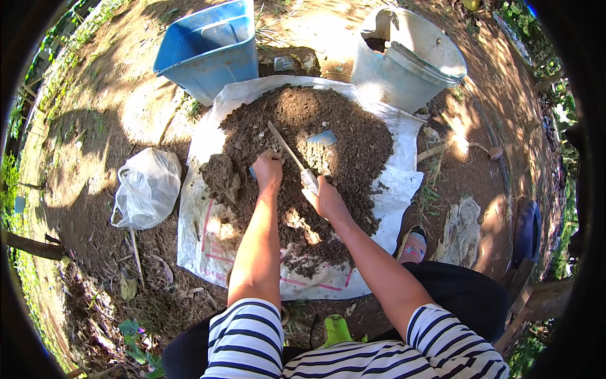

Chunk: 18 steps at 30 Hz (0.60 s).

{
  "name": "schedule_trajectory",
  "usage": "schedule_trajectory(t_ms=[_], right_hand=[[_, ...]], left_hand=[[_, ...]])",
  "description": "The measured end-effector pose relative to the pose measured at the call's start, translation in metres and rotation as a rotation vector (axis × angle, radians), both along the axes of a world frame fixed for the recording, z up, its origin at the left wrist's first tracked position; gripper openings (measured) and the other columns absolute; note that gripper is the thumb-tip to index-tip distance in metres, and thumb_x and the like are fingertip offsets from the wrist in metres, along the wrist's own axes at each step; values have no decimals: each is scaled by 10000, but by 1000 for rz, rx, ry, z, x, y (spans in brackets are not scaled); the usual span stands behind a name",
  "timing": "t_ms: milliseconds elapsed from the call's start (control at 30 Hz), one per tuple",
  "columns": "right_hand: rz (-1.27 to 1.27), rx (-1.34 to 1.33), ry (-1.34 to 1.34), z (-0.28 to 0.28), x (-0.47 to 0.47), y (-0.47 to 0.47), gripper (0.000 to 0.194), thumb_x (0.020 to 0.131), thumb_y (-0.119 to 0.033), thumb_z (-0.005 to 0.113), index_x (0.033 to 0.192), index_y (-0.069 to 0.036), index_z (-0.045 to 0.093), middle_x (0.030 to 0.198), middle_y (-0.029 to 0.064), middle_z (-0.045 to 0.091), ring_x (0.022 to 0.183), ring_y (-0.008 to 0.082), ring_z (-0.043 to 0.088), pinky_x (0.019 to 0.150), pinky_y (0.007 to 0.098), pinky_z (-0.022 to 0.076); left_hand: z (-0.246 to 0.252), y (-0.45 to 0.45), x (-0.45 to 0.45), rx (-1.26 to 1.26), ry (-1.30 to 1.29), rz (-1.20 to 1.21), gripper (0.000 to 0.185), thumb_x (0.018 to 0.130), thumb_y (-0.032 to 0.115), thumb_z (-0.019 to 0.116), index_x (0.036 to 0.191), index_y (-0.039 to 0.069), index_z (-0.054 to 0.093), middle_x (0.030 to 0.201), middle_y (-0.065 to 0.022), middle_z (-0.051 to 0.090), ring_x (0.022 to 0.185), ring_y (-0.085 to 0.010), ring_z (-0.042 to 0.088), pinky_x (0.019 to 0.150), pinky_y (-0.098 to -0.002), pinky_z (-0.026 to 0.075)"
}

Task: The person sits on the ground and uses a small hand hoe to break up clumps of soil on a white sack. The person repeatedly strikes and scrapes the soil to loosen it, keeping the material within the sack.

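Observation:
In my right hand (327, 200) is a long-bladed knife (288, 146) with a pale wrapped handle; its muddy blade slants up and left over the dark soil heap (350, 128). My left hand (269, 169) is low over the heap, left of the blade, fingers curled in. Whether it grips a clod is hidden. A bit of blue plastic (253, 173) shows at its left side. Beyond the blade, a flat blue-grey shard (323, 138) lies on the soil. A large clod (221, 177) sits at the heap's left edge. Under everything spreads a white woven sack (402, 184).
A blue plastic bin (208, 61) stands beyond the sack at left, a broken whitish bucket (402, 71) at right. Left of the sack is a translucent plastic bag (149, 187). My foot (413, 246) is by its right edge; a dark blue rounded object (527, 232) lies farther right.

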State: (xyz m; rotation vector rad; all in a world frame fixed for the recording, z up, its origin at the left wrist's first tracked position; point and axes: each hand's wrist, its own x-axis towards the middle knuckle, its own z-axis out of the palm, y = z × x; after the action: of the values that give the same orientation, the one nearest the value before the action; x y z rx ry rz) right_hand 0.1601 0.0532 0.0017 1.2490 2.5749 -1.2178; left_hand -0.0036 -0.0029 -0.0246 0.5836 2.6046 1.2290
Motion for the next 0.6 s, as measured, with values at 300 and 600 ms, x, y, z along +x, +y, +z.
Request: schedule_trajectory(t_ms=[300, 600], right_hand=[[-69, -137, 201, 18, 6, 1, 453, 839, -354, 568, 1070, 17, 448, 851, 247, 596, 808, 415, 592, 657, 472, 456], [-62, -80, 150, -10, 16, -4, 423, 830, -297, 585, 1070, 10, 422, 832, 250, 581, 794, 405, 588, 649, 470, 426]], left_hand=[[1, -3, 5, 6, -66, 50, 197, 659, 57, 730, 843, 12, 675, 820, -139, 671, 771, -237, 647, 706, -316, 481], [4, 0, 9, -22, -34, 76, 201, 672, 88, 726, 851, 11, 675, 825, -153, 667, 774, -230, 641, 720, -311, 476]])
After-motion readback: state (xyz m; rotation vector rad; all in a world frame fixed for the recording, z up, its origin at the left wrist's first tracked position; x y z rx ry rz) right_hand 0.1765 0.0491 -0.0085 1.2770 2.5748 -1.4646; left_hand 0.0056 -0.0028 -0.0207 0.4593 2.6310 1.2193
